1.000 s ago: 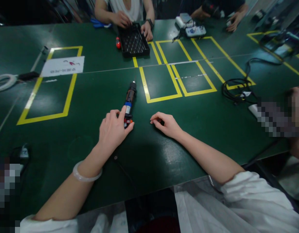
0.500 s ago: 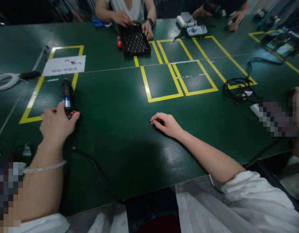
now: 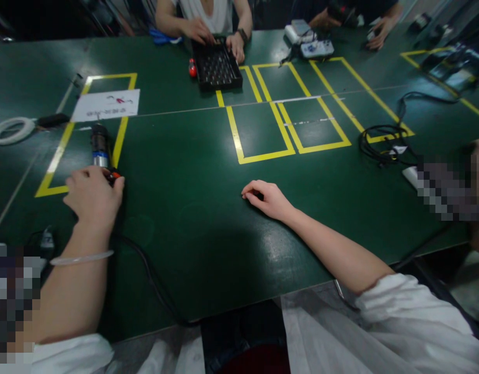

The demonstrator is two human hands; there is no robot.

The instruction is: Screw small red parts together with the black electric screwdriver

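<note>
At the left of the head view my left hand (image 3: 94, 195) is closed over the rear of a corded electric drill (image 3: 100, 143). The drill lies on the green table with its dark chuck pointing away from me and a blue and silver band behind it. Its handle is mostly hidden under my palm. A black cord (image 3: 146, 259) runs from near my wrist toward the table's front edge. My right hand (image 3: 271, 200) rests on the table near the middle, fingers curled and thumb near the fingertips, with nothing visible in it.
Yellow tape rectangles (image 3: 266, 156) mark the table. A white paper sign (image 3: 107, 105) and a white cable coil (image 3: 13, 131) lie left. Across the table a person handles a black tray (image 3: 219, 80) beside a red-handled tool (image 3: 192, 68). A black cable (image 3: 379, 143) lies right.
My left hand has closed further over the drill, and the drill's front has shifted slightly left. The right hand stays where it was.
</note>
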